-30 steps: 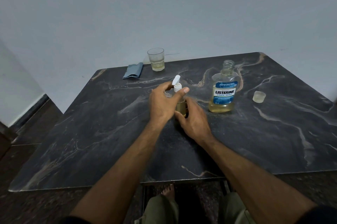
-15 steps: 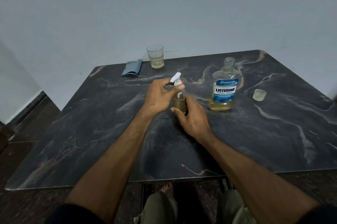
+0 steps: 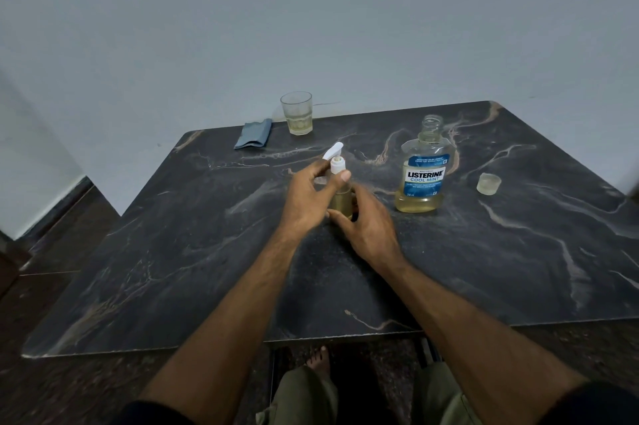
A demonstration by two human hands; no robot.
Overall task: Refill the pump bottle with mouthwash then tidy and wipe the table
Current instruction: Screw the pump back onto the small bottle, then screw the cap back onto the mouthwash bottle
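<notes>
A small clear pump bottle (image 3: 341, 203) with yellowish liquid stands mid-table under a white pump head (image 3: 334, 157). My left hand (image 3: 307, 198) pinches the collar of the pump between thumb and fingers. My right hand (image 3: 370, 227) is wrapped round the lower body of the pump bottle. To the right stands the mouthwash bottle (image 3: 424, 175), blue label, open neck, about a quarter full. Its clear cap (image 3: 488, 183) lies further right on the table.
The dark marble table (image 3: 484, 269) meets a pale wall at the back. A glass (image 3: 297, 113) with a little yellowish liquid stands at the back edge, a folded blue cloth (image 3: 253, 138) to its left. My knees and a bare foot show below the front edge.
My left hand's fingers have shifted round the pump collar while my right hand kept its hold on the bottle. The bottle has stayed in place.
</notes>
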